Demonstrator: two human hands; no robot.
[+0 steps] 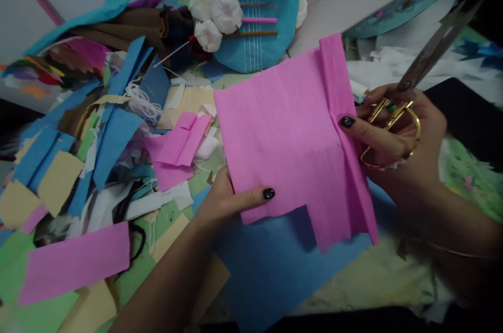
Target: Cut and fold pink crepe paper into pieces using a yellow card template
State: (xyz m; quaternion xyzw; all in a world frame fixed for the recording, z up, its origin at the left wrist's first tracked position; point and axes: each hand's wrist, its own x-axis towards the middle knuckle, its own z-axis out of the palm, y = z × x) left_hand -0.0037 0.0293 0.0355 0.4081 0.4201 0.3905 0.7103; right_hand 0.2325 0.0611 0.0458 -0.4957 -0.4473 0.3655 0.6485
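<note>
A sheet of pink crepe paper (279,134) is stretched between both hands, its right side folded over in a narrow band and its lower edge cut in a step. My left hand (228,197) grips the sheet's lower left edge, thumb on top and fingers hidden behind. At the folded band, my right hand (404,134) pinches the paper with its thumb. Gold-handled scissors (408,81) hang on that same hand, a finger loop around the thumb, blades pointing up and right. Below the pink sheet lies blue paper (267,275) on the table.
Paper scraps in blue, beige, green and pink (74,265) cover the left side, with a bundle of white string (143,102) among them. Behind stands a blue paper piece (255,50) with white paper flowers (227,12) and coloured sticks. A black flat object (467,118) lies right.
</note>
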